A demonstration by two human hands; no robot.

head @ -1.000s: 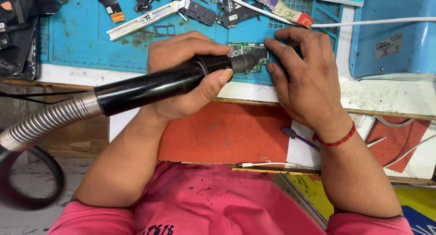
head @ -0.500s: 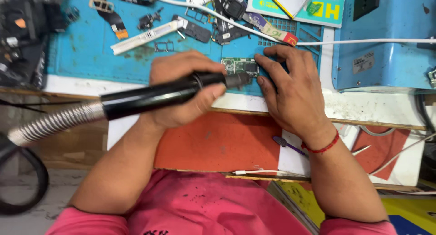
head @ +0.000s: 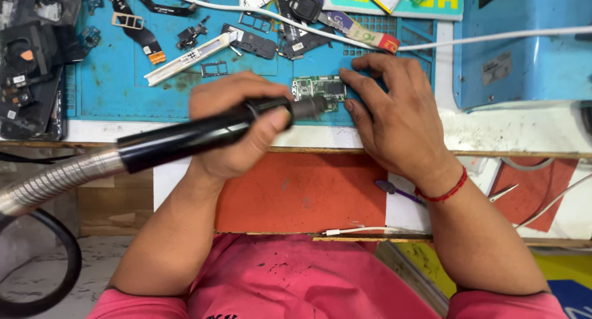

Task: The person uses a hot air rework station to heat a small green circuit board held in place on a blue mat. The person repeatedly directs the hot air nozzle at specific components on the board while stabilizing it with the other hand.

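Note:
My left hand [head: 237,125] grips a black hot-air wand [head: 203,133] with a ribbed metal hose [head: 55,182] trailing off to the left. The wand's nozzle points at a small green circuit board [head: 317,86] lying on the blue work mat [head: 123,91]. My right hand [head: 394,115] rests flat beside the board, its fingertips pressing on the board's right edge. A red thread band circles that wrist.
Phone parts, flex cables and a white frame strip [head: 188,59] litter the mat's far side. Dark disassembled phones [head: 28,60] are stacked at the left. A blue box unit [head: 524,41] stands at the right, a white cable [head: 493,35] crossing it. An orange-red panel [head: 302,189] lies below the bench edge.
The view has shifted, so bench and hands sit lower-left in frame. The wand's nozzle stays over the board while my right hand keeps holding its edge.

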